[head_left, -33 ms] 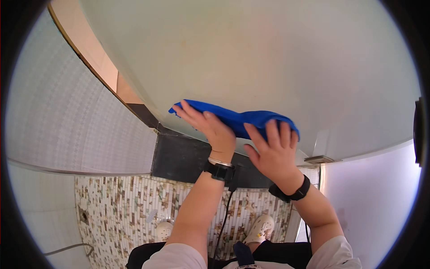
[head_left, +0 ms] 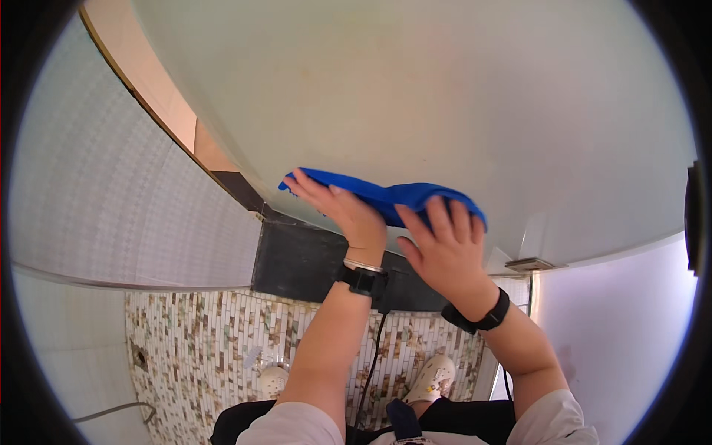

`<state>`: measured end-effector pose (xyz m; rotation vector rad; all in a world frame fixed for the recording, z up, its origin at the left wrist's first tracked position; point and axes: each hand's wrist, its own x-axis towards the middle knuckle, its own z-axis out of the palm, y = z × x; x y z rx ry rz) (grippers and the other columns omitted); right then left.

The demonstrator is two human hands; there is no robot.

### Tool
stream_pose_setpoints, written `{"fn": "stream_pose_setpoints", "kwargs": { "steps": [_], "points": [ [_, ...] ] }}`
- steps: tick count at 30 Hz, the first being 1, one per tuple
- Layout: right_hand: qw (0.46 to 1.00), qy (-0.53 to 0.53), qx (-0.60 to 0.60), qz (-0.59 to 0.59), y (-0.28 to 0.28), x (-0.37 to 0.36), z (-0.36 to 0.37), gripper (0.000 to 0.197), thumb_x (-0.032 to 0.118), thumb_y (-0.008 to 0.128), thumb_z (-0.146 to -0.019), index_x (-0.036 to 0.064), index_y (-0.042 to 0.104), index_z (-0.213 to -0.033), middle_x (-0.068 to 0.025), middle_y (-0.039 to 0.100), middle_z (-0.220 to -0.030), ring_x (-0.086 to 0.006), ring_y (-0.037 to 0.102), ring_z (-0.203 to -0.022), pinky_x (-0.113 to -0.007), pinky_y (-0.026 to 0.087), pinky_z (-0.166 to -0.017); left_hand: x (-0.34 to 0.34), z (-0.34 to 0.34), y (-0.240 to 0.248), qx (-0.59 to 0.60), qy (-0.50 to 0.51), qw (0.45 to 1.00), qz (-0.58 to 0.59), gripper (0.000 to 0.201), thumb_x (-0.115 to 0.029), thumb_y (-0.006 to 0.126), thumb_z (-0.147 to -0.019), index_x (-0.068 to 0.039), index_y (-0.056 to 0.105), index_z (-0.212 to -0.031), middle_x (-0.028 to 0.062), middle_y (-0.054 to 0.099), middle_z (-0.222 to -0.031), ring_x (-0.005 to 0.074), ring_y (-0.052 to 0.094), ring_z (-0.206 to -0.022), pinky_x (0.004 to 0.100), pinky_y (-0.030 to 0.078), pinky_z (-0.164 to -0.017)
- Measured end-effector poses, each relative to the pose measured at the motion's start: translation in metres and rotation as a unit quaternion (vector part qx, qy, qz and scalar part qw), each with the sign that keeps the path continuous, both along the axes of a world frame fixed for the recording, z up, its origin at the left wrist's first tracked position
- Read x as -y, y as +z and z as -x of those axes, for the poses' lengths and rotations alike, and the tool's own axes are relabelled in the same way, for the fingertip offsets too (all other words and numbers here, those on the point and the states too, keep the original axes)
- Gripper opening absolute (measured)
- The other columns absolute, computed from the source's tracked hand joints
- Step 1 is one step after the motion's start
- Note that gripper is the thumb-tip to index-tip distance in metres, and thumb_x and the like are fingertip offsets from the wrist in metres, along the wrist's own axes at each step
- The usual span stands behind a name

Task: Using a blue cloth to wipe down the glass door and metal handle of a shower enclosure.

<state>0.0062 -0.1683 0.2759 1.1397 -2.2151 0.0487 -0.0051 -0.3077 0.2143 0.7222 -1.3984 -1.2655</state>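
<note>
Shifted slightly left, the blue cloth [head_left: 390, 199] lies under the left hand [head_left: 359, 224] and right hand [head_left: 452, 256], both outstretched.

Short white sleeves [head_left: 293, 426], black wristbands [head_left: 363, 282], a thin silvery bracelet [head_left: 363, 265], black bottoms [head_left: 475, 420] and cream perforated clogs [head_left: 434, 377] are worn.

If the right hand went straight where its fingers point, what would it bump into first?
The right hand would meet the blue cloth first, as it's touching it. Beyond that seems to be the pale panel, though depth is unclear.
</note>
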Motion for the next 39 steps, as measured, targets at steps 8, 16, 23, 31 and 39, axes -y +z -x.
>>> {"fn": "stream_pose_setpoints", "kwargs": {
  "steps": [8,16,23,31,39],
  "points": [
    [0.994,0.082,0.014,-0.076,-0.063,0.035,0.005,0.042,0.033,0.059,-0.082,0.0192,0.057,-0.121,0.0055,0.043,-0.139,-0.0114,0.037,-0.125,-0.031,0.025,-0.105,0.041,0.004,-0.087,-0.041,-0.011,0.994,-0.099,0.078,-0.025,0.053,-0.091,0.001,0.001,-0.143,0.0231,0.004,-0.148,0.0317,0.008,-0.138,0.0425,0.011,-0.112],
    [0.98,0.091,0.064,-0.164,-0.1,0.005,0.008,0.04,0.025,0.057,-0.083,0.0114,0.057,-0.121,0.0037,0.044,-0.138,-0.011,0.037,-0.127,-0.03,0.024,-0.108,-0.016,0.005,-0.162,0.002,-0.032,0.989,-0.147,0.081,-0.025,0.057,-0.09,-0.005,0.001,-0.144,0.0174,0.014,-0.146,0.0256,0.024,-0.131,0.0387,0.017,-0.111],
    [0.978,0.08,0.059,-0.183,-0.103,-0.083,0.019,0.038,0.023,0.061,-0.079,0.0137,0.06,-0.115,0.0039,0.05,-0.131,-0.01,0.045,-0.119,-0.028,0.031,-0.102,-0.124,0.004,-0.192,-0.079,-0.175,0.921,-0.338,0.081,-0.032,0.047,-0.095,-0.003,-0.012,-0.143,0.0174,0.007,-0.148,0.0242,0.018,-0.134,0.0371,0.015,-0.111],
    [0.996,0.022,0.002,-0.091,-0.052,-0.157,0.02,0.047,0.036,0.071,-0.069,0.0128,0.059,-0.108,-0.0132,0.054,-0.111,-0.0336,0.046,-0.112,-0.051,0.032,-0.096,-0.169,-0.017,-0.074,0.134,-0.244,0.959,0.048,0.076,-0.016,0.04,-0.089,0.014,-0.012,-0.136,0.0449,-0.019,-0.136,0.0598,-0.016,-0.127,0.0603,-0.006,-0.105],
    [0.977,-0.136,-0.151,0.07,0.021,-0.097,0.021,0.035,0.045,0.064,-0.075,0.0332,0.064,-0.109,-0.01,0.042,-0.103,-0.0418,0.038,-0.102,-0.055,0.027,-0.083,-0.104,-0.004,0.021,0.021,-0.123,0.957,0.262,0.087,-0.034,0.051,-0.086,0.003,-0.004,-0.144,0.037,-0.021,-0.141,0.0546,-0.02,-0.13,0.0663,-0.008,-0.1]
  ]
}}
